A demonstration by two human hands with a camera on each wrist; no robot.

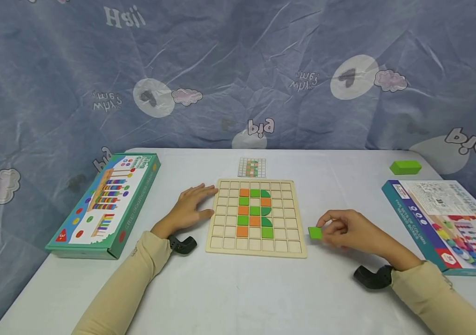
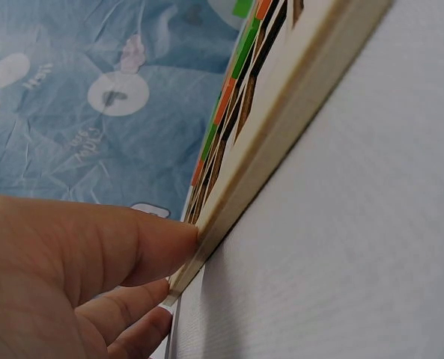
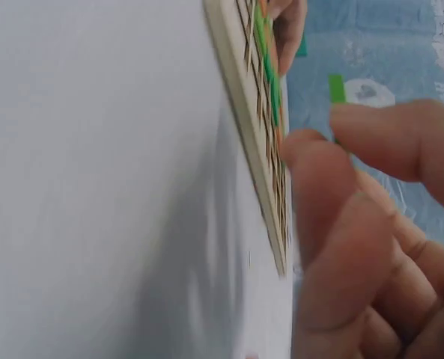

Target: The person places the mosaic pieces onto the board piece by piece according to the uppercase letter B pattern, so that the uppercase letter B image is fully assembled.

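Observation:
A square wooden grid board (image 1: pixel 222 243) lies in the middle of the table, with orange tiles (image 1: pixel 242 231), green square tiles (image 1: pixel 267 232) and dark green rounded tiles (image 1: pixel 266 222) in its cells. My right hand (image 1: pixel 349 230) pinches a green square tile (image 1: pixel 315 232) between thumb and finger, just off the board's right side. In the right wrist view, that tile (image 3: pixel 337 88) pokes out past the fingertips. At the board's left edge my left hand (image 1: pixel 187 207) is spread, its thumb (image 2: pixel 165 243) touching the rim. Behind the board lies a small pattern card (image 1: pixel 252 167) showing a similar coloured grid.
On the left lies a green-sided game box (image 1: pixel 104 204); a teal-sided box (image 1: pixel 452 228) lies on the right. A green block (image 1: pixel 405 167) sits at the back right. A patterned blue cloth (image 1: pixel 221 70) hangs behind the white table (image 1: pixel 221 293).

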